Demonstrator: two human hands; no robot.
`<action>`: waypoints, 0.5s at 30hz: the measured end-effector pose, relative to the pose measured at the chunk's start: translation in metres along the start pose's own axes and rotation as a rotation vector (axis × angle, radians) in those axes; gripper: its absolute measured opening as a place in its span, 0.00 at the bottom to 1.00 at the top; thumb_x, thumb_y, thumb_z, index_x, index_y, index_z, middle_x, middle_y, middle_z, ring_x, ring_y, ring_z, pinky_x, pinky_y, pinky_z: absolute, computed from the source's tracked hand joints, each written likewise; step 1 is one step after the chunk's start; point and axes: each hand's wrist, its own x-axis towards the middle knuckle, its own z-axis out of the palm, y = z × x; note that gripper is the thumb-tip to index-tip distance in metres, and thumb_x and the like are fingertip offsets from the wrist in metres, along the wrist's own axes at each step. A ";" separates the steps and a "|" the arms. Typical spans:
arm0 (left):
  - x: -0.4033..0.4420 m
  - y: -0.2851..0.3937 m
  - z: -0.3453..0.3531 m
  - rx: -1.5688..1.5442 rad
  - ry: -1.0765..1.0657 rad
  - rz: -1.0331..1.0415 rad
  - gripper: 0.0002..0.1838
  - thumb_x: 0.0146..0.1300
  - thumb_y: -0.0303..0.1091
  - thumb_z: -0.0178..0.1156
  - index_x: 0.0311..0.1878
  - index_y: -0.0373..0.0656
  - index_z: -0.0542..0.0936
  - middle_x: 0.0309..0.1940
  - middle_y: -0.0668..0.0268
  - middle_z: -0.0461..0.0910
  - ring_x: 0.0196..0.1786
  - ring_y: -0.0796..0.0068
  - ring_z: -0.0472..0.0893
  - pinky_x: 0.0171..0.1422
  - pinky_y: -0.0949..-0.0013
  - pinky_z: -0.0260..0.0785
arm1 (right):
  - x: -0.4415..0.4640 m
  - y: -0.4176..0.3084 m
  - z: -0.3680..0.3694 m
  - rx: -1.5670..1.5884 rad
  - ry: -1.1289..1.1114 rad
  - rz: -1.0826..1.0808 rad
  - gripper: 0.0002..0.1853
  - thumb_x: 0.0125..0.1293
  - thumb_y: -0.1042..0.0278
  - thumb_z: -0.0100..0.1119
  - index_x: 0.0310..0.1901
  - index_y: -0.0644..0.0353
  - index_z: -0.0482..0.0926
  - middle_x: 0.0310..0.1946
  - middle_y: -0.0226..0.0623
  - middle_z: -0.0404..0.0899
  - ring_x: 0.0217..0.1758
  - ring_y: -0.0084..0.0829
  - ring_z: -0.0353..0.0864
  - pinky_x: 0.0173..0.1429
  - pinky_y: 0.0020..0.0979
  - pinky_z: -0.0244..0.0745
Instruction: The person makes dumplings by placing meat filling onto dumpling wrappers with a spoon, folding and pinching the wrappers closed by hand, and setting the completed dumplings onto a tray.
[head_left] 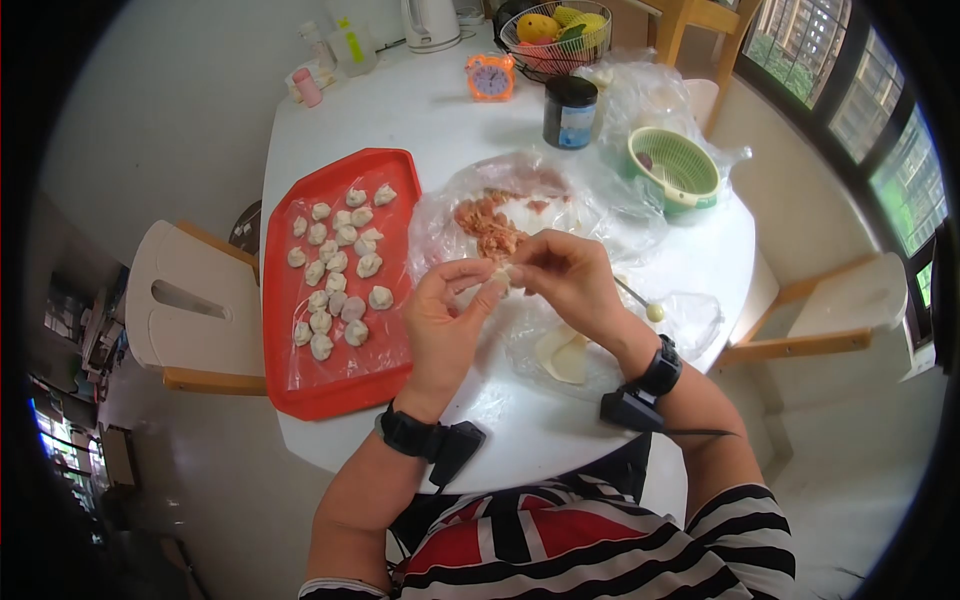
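Both hands meet over the middle of the white table point(500, 440), pinching one small pale dumpling point(506, 272) between their fingertips. My left hand point(450, 305) grips its left side, and my right hand point(570, 280) its right side. Just beyond them, pinkish minced filling point(490, 222) lies on crumpled clear plastic point(440, 215). Pale flat wrappers point(562, 355) rest below my right hand. To the left, a red tray point(400, 180) lined with clear film holds several folded dumplings point(369, 265).
A green basket point(680, 170), a dark jar point(570, 112), an orange clock point(490, 78) and a wire fruit basket point(555, 40) stand toward the back. A white kettle point(430, 25) is at the far edge. Chairs flank the table on the left point(180, 300) and right point(850, 300).
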 end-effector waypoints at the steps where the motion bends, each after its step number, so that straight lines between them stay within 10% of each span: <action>1: 0.000 0.000 0.000 0.000 0.000 -0.001 0.12 0.61 0.27 0.67 0.47 0.38 0.78 0.42 0.67 0.83 0.46 0.83 0.80 0.37 0.84 0.67 | 0.000 0.000 0.000 0.014 -0.011 0.013 0.05 0.62 0.78 0.64 0.40 0.66 0.82 0.32 0.30 0.82 0.33 0.18 0.80 0.38 0.22 0.78; 15: -0.003 0.016 0.004 0.161 -0.093 0.036 0.33 0.61 0.20 0.64 0.68 0.37 0.64 0.47 0.61 0.82 0.46 0.83 0.79 0.45 0.82 0.71 | 0.000 -0.005 -0.003 0.174 -0.049 0.187 0.10 0.63 0.73 0.65 0.41 0.71 0.79 0.34 0.40 0.83 0.36 0.24 0.85 0.39 0.23 0.82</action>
